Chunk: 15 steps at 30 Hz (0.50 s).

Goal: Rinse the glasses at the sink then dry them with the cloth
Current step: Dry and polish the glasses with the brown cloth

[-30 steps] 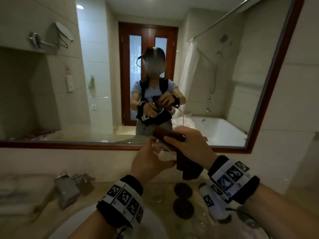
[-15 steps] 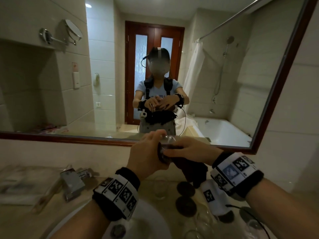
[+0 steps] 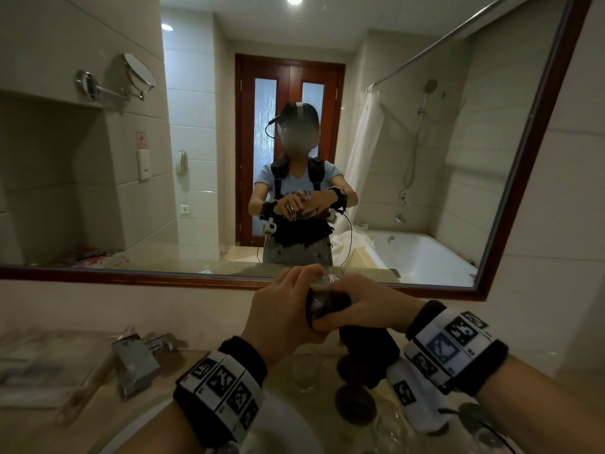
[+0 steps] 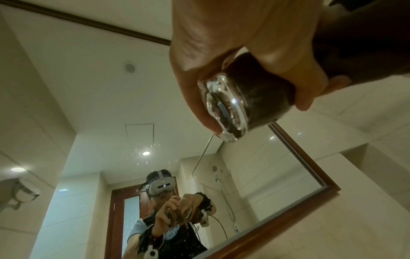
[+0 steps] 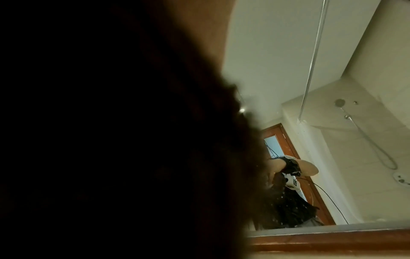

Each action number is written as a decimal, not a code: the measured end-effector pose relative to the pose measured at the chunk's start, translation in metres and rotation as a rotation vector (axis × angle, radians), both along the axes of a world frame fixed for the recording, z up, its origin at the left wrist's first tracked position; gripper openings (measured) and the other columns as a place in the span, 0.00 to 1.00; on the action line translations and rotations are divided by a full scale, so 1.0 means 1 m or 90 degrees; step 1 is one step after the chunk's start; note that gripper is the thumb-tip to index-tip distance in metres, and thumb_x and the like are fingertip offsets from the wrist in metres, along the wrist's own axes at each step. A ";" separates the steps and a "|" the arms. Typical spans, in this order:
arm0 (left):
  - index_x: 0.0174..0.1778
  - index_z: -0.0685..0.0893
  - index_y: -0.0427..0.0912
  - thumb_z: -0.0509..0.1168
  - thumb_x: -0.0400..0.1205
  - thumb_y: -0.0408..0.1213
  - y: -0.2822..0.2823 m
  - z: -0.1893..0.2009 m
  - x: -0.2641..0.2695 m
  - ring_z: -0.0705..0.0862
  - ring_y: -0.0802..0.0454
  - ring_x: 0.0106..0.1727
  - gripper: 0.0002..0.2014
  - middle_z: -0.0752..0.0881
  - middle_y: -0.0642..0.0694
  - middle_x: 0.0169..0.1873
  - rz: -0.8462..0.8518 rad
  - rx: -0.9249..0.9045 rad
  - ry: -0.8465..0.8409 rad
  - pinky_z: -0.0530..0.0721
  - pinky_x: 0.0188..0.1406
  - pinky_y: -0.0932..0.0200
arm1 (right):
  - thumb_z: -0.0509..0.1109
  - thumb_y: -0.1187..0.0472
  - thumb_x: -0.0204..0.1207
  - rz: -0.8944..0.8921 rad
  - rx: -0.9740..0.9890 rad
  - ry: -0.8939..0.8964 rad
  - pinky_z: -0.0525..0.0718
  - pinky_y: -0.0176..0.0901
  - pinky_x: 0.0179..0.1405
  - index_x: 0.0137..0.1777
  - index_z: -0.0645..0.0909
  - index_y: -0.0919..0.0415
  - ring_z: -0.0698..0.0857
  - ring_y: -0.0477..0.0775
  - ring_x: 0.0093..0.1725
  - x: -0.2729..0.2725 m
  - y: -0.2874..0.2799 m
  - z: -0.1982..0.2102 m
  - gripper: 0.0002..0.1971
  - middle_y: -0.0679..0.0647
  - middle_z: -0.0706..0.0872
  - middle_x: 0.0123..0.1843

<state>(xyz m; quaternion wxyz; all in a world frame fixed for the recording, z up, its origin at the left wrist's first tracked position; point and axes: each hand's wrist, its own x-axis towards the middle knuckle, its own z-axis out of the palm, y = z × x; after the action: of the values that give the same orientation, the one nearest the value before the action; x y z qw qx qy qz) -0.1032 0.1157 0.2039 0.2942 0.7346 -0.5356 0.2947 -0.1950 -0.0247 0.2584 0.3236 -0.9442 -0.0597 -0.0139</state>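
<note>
Above the sink, I judge drying is underway: my left hand grips the glass, my right hand clutches the cloth stuffed inside it; other glasses on the counter wait.

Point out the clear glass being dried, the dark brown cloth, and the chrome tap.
Clear drinking glass (image 4: 224, 106), left wrist view: its thick base.
Dark brown cloth (image 3: 366, 352), head view: the hanging part.
Chrome tap (image 3: 136, 362), head view: its body.

A wood-framed mirror hangs above the chrome faucet.
</note>
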 end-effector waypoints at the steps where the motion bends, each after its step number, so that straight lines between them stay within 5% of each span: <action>1: 0.61 0.71 0.47 0.83 0.49 0.50 0.000 -0.001 0.001 0.87 0.48 0.45 0.45 0.86 0.45 0.50 -0.001 -0.004 0.004 0.79 0.34 0.65 | 0.75 0.59 0.71 -0.008 -0.001 -0.014 0.87 0.49 0.49 0.50 0.84 0.60 0.88 0.57 0.42 0.002 0.001 0.000 0.10 0.58 0.89 0.44; 4: 0.62 0.70 0.47 0.84 0.49 0.49 -0.001 -0.002 0.006 0.87 0.48 0.43 0.46 0.86 0.44 0.50 0.005 -0.018 0.012 0.82 0.32 0.62 | 0.76 0.58 0.70 -0.014 -0.030 -0.080 0.87 0.46 0.49 0.50 0.84 0.62 0.88 0.53 0.42 0.010 0.006 -0.003 0.11 0.57 0.89 0.44; 7: 0.63 0.68 0.50 0.83 0.53 0.47 0.000 -0.002 0.009 0.86 0.48 0.43 0.44 0.84 0.43 0.52 0.008 -0.034 0.038 0.83 0.32 0.61 | 0.76 0.59 0.71 -0.006 -0.072 -0.119 0.80 0.30 0.38 0.47 0.84 0.62 0.84 0.36 0.31 0.012 0.008 -0.001 0.09 0.43 0.84 0.32; 10: 0.65 0.67 0.53 0.80 0.57 0.51 -0.001 0.003 0.012 0.82 0.50 0.53 0.42 0.81 0.45 0.58 -0.041 -0.056 0.079 0.86 0.47 0.58 | 0.75 0.59 0.72 0.021 -0.137 -0.195 0.74 0.21 0.35 0.49 0.84 0.63 0.81 0.30 0.29 0.010 0.007 0.002 0.10 0.36 0.80 0.33; 13: 0.70 0.63 0.57 0.80 0.53 0.55 0.005 0.021 0.031 0.72 0.53 0.67 0.50 0.69 0.52 0.66 -0.112 0.027 0.232 0.76 0.66 0.56 | 0.73 0.54 0.72 0.010 -0.221 -0.320 0.82 0.32 0.45 0.54 0.84 0.61 0.85 0.42 0.41 0.008 0.005 -0.004 0.14 0.48 0.88 0.46; 15: 0.71 0.62 0.58 0.79 0.50 0.57 0.017 0.039 0.037 0.75 0.50 0.67 0.52 0.69 0.51 0.69 -0.174 0.035 0.500 0.79 0.65 0.52 | 0.67 0.51 0.73 -0.029 -0.286 -0.421 0.87 0.44 0.49 0.56 0.84 0.60 0.87 0.51 0.50 0.007 0.002 -0.010 0.17 0.55 0.88 0.54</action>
<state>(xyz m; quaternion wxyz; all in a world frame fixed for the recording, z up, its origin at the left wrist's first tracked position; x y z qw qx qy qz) -0.0663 0.1323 0.2426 0.4932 0.7208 -0.4828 -0.0639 -0.1878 -0.0226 0.2485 0.0721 -0.9370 -0.1412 -0.3112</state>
